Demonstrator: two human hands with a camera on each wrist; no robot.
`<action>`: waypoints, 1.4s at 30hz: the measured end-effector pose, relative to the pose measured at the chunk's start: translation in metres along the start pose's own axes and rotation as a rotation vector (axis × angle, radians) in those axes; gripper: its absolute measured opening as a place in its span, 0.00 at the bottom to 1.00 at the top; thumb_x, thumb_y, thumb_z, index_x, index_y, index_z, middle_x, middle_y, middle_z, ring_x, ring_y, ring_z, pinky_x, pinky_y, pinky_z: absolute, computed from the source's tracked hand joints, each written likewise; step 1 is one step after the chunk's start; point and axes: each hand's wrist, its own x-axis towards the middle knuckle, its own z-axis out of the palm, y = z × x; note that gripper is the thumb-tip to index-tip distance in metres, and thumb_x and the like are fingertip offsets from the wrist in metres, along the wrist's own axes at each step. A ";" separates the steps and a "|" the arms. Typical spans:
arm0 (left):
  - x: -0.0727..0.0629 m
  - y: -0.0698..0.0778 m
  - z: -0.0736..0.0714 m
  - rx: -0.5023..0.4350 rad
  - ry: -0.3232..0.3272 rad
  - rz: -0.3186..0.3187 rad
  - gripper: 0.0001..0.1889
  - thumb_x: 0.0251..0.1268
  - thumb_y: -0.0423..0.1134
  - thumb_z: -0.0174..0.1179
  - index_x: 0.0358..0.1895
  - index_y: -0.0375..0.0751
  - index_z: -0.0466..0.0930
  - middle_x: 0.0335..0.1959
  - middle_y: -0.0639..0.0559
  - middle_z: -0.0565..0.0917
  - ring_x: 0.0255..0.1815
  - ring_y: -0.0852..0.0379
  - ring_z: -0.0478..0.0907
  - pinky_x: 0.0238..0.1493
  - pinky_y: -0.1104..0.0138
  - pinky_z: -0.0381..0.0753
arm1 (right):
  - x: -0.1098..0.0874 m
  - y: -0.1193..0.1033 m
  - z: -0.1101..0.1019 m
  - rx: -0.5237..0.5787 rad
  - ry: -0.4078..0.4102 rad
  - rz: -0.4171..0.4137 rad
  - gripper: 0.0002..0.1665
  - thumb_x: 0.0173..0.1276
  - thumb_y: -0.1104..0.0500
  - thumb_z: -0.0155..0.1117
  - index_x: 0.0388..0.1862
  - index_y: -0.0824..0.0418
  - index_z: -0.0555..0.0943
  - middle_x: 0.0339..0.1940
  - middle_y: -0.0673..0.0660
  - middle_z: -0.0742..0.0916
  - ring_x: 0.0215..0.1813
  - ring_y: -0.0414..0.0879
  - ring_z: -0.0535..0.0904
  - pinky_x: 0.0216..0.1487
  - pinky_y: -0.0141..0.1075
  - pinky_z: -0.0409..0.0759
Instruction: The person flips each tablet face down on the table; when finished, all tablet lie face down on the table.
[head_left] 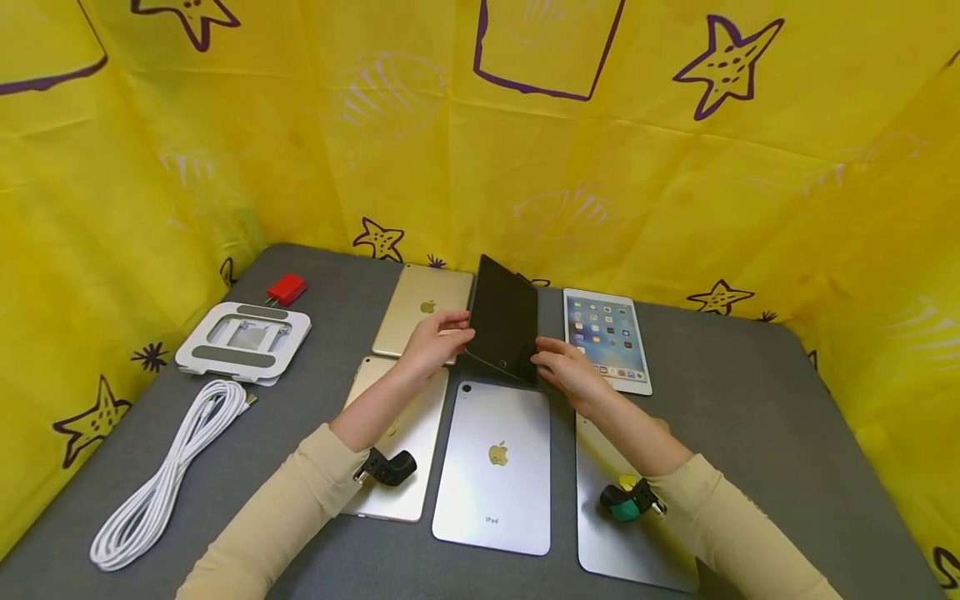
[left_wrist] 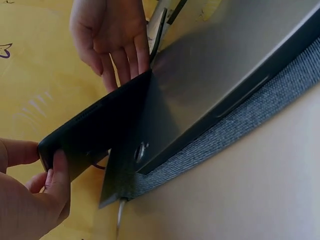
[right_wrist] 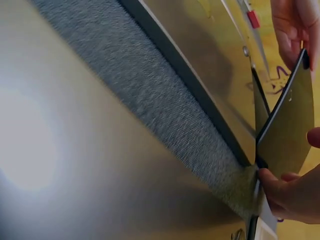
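Note:
A black-faced tablet (head_left: 504,317) stands tilted up near the back of the table, a small round mark showing by its lower edge. My left hand (head_left: 435,346) pinches its left edge between thumb and fingers; the left wrist view shows the thumb lying over the dark tablet (left_wrist: 100,125). On the other side, my right hand (head_left: 572,375) holds the lower right edge, and in the right wrist view its fingers (right_wrist: 272,185) are at a bottom corner. Just in front lies a silver tablet (head_left: 491,492), back up. A gold tablet (head_left: 423,304) is behind the left hand.
Right of the raised tablet, a white tablet (head_left: 611,333) has its screen lit. Another gold tablet (head_left: 393,450) and a silver tablet (head_left: 600,533) lie under the forearms. At left are a white folding stand (head_left: 247,358), a red charger plug (head_left: 287,289) and a coiled white cable (head_left: 161,492).

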 end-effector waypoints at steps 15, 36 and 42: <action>-0.015 0.026 -0.002 0.030 -0.012 0.091 0.22 0.67 0.35 0.62 0.63 0.35 0.74 0.54 0.41 0.77 0.54 0.46 0.79 0.53 0.60 0.81 | 0.011 -0.004 0.024 0.171 -0.076 0.021 0.32 0.75 0.66 0.45 0.75 0.73 0.54 0.72 0.71 0.62 0.73 0.62 0.58 0.69 0.51 0.64; -0.017 0.029 0.021 -0.015 -0.072 0.176 0.24 0.67 0.37 0.63 0.64 0.36 0.72 0.54 0.41 0.77 0.50 0.48 0.77 0.49 0.60 0.82 | 0.011 -0.013 0.023 0.140 -0.110 0.019 0.30 0.75 0.65 0.47 0.74 0.69 0.60 0.71 0.66 0.67 0.68 0.60 0.66 0.62 0.51 0.73; -0.016 0.028 0.028 -0.004 -0.067 0.185 0.24 0.66 0.39 0.63 0.64 0.38 0.72 0.54 0.42 0.77 0.50 0.49 0.78 0.49 0.60 0.82 | 0.012 -0.035 0.018 0.145 -0.030 -0.086 0.27 0.77 0.60 0.50 0.72 0.66 0.65 0.69 0.63 0.71 0.68 0.60 0.67 0.63 0.51 0.72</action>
